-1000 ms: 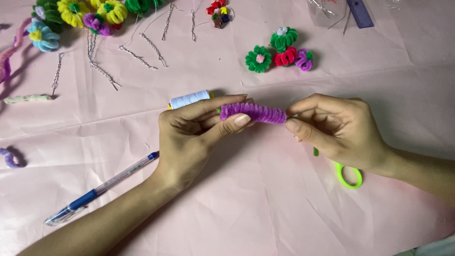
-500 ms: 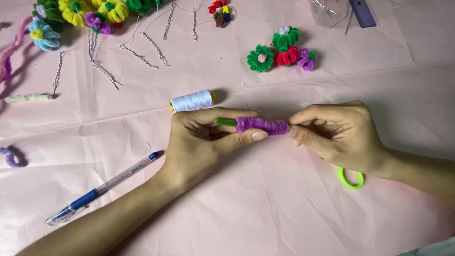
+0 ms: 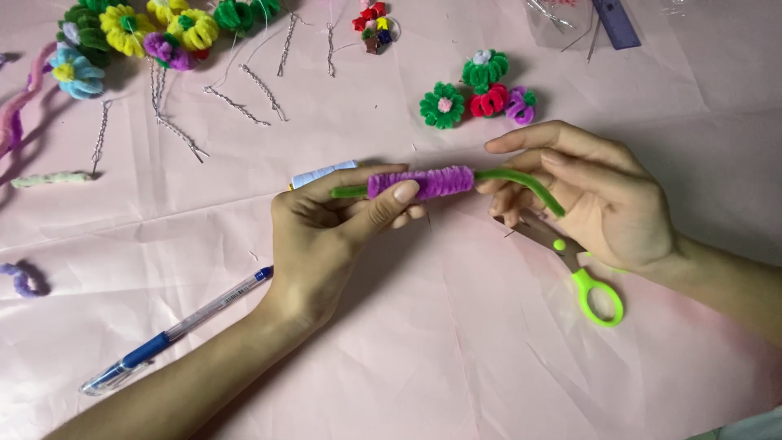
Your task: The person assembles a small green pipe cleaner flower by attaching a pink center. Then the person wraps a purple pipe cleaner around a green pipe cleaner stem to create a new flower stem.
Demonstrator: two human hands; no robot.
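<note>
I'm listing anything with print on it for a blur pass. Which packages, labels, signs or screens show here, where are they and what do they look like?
Clear plastic bag: top edge, right of centre, see-through and crinkled, partly cut off by the frame.
Purple ruler: top edge, beside the bag, a flat strip with fine markings.
No signs or screens are in view.

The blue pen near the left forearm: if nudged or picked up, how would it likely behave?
The blue pen looks slim and round, so it would probably roll on the pink cloth, though creases may stop it. Its straight plastic-looking body suggests it is stiff and light.
</note>
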